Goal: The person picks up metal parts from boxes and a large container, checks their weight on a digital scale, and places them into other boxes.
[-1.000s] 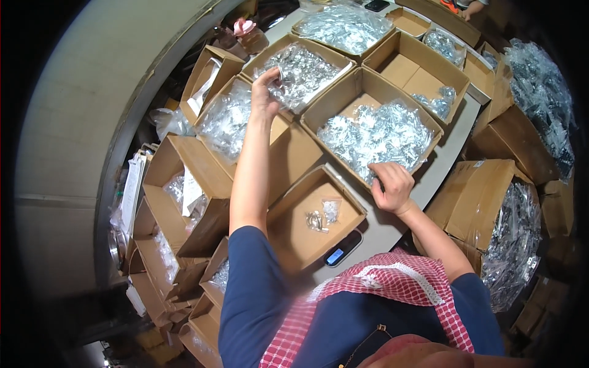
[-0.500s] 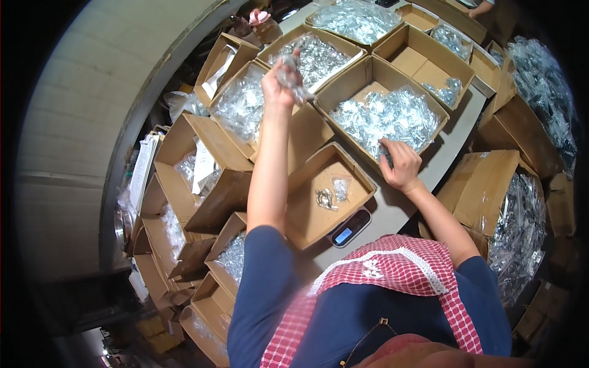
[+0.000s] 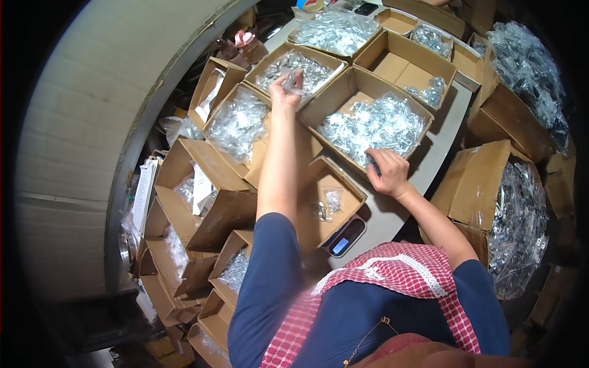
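Head view: boxes (image 3: 392,58) of bagged parts (image 3: 371,126)

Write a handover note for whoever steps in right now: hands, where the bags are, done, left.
Left hand: stretched out over the far box, grip closed on a small clear bag of metal parts.
Right hand: fingers down at the near rim of the big box of similar bags; whether it has one is hidden.
Near box sits on the scale, in front of the body.
Done: two small bags lie in the near box.
Left: the supply boxes are still heaped with bags; the near box is mostly bare.
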